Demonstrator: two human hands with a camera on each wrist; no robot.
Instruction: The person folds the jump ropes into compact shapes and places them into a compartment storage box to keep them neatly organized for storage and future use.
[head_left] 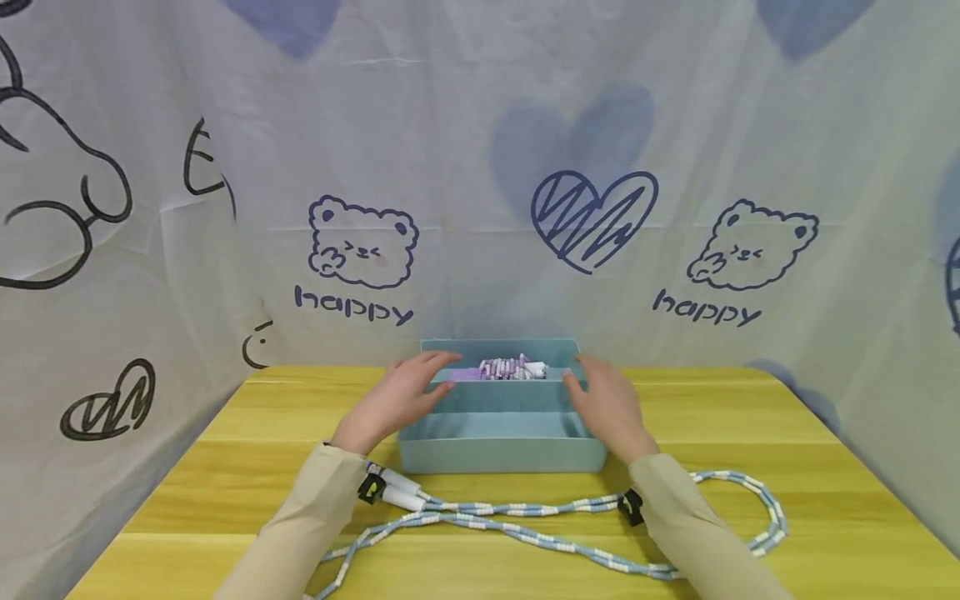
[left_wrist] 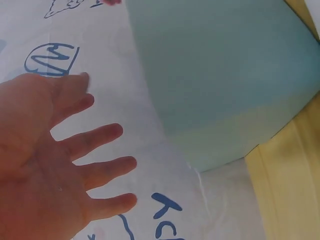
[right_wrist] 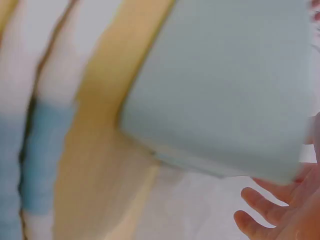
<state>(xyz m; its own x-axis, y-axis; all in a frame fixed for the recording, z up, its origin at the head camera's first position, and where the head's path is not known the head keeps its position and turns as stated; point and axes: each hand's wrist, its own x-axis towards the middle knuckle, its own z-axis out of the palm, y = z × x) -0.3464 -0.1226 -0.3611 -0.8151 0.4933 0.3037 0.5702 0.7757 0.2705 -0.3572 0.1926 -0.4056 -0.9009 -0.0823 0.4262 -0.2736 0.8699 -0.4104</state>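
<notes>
A pale blue-green box [head_left: 502, 457] with a divider stands on the table. My left hand [head_left: 397, 396] is at its left side, fingers spread beside the rim. In the left wrist view that palm [left_wrist: 45, 155] shows bare, apart from the box's wall [left_wrist: 225, 65]. On the other side my right hand [head_left: 611, 408] has its fingers extended along the right rim, holding nothing. A purple-and-white beaded jump rope [head_left: 510, 368] lies bundled in the back compartment.
A blue-and-white beaded jump rope [head_left: 525, 509] stretches across the table in front of the box, under both forearms. Its white handles [head_left: 402, 498] lie near my left wrist. A printed cloth [head_left: 480, 283] hangs behind the table [head_left: 300, 408].
</notes>
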